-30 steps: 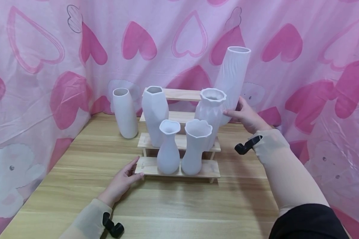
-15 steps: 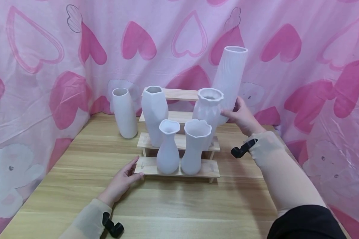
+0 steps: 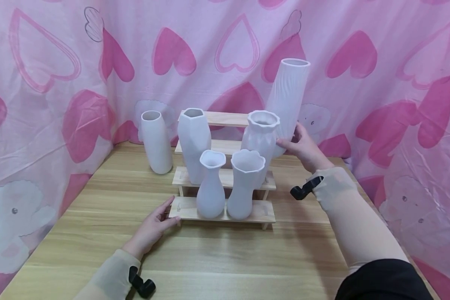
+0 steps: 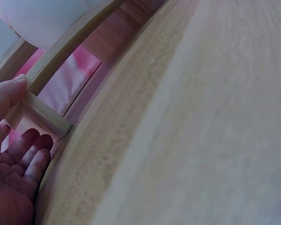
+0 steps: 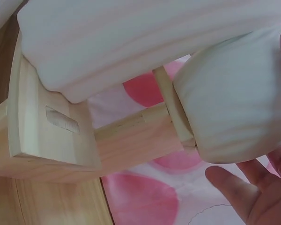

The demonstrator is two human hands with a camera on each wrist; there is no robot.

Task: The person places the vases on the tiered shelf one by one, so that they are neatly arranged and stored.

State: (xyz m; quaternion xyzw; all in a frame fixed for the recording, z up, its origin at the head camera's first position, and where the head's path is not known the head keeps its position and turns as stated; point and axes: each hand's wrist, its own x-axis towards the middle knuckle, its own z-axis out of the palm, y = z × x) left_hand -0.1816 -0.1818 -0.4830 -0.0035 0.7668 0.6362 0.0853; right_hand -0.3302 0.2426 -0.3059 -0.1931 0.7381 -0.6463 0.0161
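A tiered wooden stand (image 3: 264, 212) holds several white vases. My left hand (image 3: 151, 229) grips the left end of its lowest tier, thumb on the front corner; the left wrist view shows the other fingers loosely bent below. With my right hand (image 3: 307, 150) I hold a tall white ribbed vase (image 3: 289, 96) low on its body, behind the ruffled-rim vase (image 3: 260, 137) on the second tier. My right thumb is close to that ruffled vase. In the right wrist view the tall vase's base (image 5: 239, 98) is beside a tier board; whether it bears on it, I cannot tell.
A faceted vase (image 3: 195, 146) stands at the second tier's left. On the lowest tier are a bottle-shaped vase (image 3: 211, 191) and a scalloped-rim vase (image 3: 243, 187). A smooth cylindrical vase (image 3: 157, 143) stands on the wooden table (image 3: 225, 258), left of the stand. A pink curtain (image 3: 217, 50) hangs behind.
My right hand and the tall vase have shifted slightly left since a second ago, and the ruffled vase has moved a little left too. My left hand has stayed in place.
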